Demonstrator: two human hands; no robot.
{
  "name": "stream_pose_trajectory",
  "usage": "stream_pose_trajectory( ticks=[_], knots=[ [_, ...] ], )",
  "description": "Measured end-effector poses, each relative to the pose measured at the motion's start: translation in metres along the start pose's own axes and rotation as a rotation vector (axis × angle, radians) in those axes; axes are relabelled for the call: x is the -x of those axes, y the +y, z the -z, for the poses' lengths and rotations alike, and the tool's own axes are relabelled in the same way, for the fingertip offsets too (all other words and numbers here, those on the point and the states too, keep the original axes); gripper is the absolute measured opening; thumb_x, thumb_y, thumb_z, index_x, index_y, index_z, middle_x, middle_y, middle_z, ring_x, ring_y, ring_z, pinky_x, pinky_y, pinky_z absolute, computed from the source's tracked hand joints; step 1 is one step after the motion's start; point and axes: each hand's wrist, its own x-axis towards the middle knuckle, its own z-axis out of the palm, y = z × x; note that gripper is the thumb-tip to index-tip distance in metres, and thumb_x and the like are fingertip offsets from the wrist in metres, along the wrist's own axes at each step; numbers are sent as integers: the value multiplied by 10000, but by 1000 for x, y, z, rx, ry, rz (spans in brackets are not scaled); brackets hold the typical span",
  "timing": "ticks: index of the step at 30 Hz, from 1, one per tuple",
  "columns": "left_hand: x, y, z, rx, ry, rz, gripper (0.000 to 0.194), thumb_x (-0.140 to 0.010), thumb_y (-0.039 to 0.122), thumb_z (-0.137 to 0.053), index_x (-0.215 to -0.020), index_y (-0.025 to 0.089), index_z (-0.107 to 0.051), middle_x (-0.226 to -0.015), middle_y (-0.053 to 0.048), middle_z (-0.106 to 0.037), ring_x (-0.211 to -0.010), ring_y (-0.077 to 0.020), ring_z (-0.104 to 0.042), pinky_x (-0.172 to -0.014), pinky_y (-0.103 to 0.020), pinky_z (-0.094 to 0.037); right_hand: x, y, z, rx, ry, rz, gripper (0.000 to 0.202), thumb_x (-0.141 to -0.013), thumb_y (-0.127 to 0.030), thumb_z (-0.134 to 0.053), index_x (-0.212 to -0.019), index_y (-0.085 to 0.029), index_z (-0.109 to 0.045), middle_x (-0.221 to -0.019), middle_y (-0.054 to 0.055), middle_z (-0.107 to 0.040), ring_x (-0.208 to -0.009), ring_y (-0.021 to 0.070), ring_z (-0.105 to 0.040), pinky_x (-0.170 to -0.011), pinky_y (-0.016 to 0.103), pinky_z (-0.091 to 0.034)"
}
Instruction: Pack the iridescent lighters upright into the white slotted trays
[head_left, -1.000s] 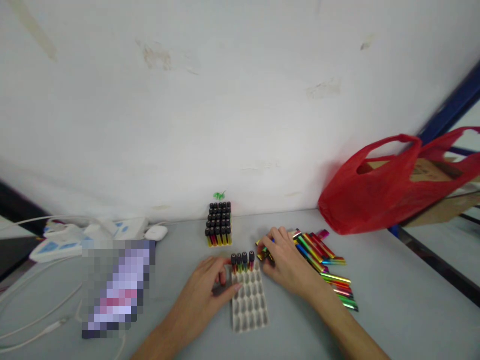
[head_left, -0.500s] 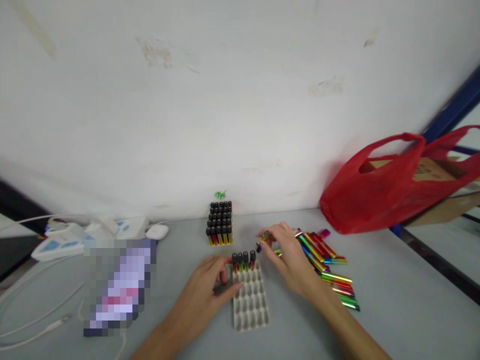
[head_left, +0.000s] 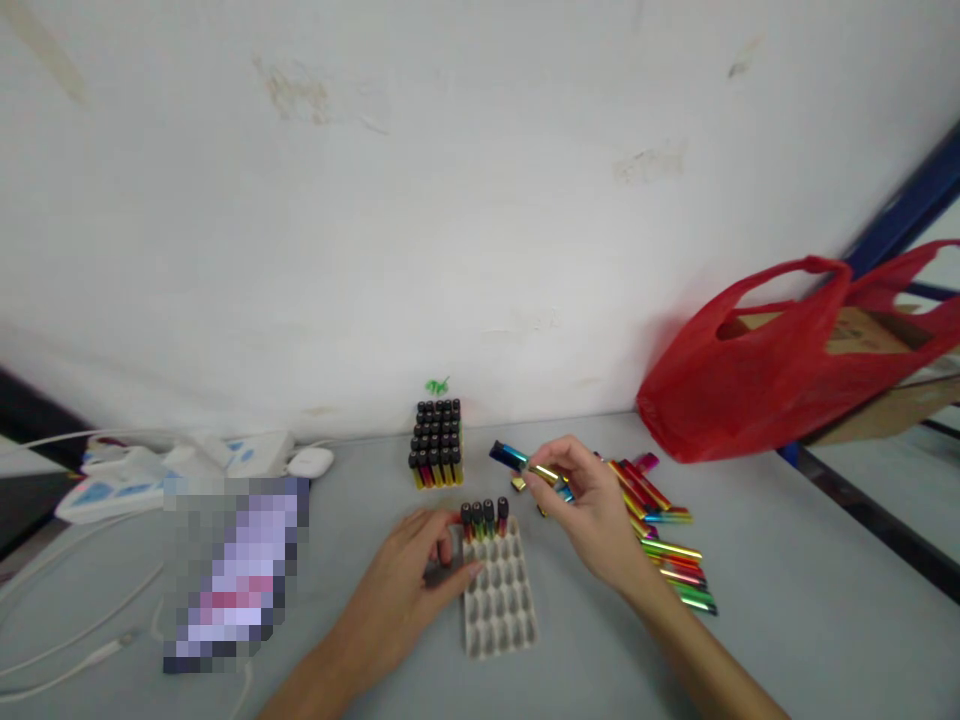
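My left hand rests at the left edge of a pale slotted tray, its thumb and fingers touching the rim. Several black-topped tubes stand in the tray's far row. Between the fingertips of my right hand, above and right of the tray, is a shiny blue and gold tube, its dark end pointing left. Beyond the tray stands a full block of black-topped tubes. Loose shiny coloured tubes lie in a pile right of my right hand, which partly covers some of them.
A red plastic bag with cardboard inside stands at the right against the white wall. At the left are a power strip with plugs, a white adapter, white cables and a blurred purple item.
My right hand has turned and moved slightly right, and the tube in its fingers now shows lengthwise. My left hand stays at the tray. The view has shifted slightly.
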Motion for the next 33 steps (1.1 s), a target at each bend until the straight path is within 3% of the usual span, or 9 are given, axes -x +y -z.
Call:
stream_pose_trajectory(
  ticks=[8,14,18,22,29,33],
  knots=[
    [-1,1,0,3,-3,-2,260,-1018,385,-772,-898,246,-587,-889,-3,-658,-861,-257,-642,-777,-341,-468,0,0,-2,-110,43,-40,248,-957,-390,-905,-985,-257,-698,-893,10,-756,-842,220,-677,-750,331,-500],
    [-1,2,1,1,-3,10,242,-1018,398,-768,-925,247,-603,-896,-4,-661,-865,-260,-643,-776,-341,-471,-5,-1,-3,-372,-19,-240,550,-889,-436,-967,-1369,-260,-767,-952,46,-872,-908,259,-791,-843,379,-554],
    [-1,1,0,7,5,0,248,-1016,400,-773,-917,247,-604,-882,-2,-658,-848,-258,-642,-769,-340,-470,-6,-1,-2,-528,-8,-367,457,-863,-432,-990,-1241,-228,-833,-1128,91,-884,-909,229,-828,-849,348,-591],
    [-1,0,-1,10,3,-7,280,-1021,403,-777,-891,250,-582,-885,-1,-653,-852,-258,-637,-774,-342,-466,-5,-3,-3,-697,-9,-442,426,-807,-349,-1041,-1115,-245,-766,-1136,77,-890,-952,244,-859,-869,342,-617],
    [0,-2,-1,8,8,-3,292,-1018,429,-784,-887,251,-593,-892,1,-663,-858,-258,-645,-775,-342,-475,-4,-6,-5,-740,-86,-482,503,-903,-366,-962,-1355,-227,-789,-1237,111,-871,-1163,275,-832,-995,390,-616],
    [0,-4,-2,-8,9,-3,294,-1030,438,-763,-885,250,-590,-890,-4,-662,-859,-255,-644,-771,-339,-475,-5,-2,-5,-700,-61,-501,416,-898,-396,-956,-1268,-231,-862,-1215,111,-877,-1054,245,-802,-839,335,-592]
  ],
)
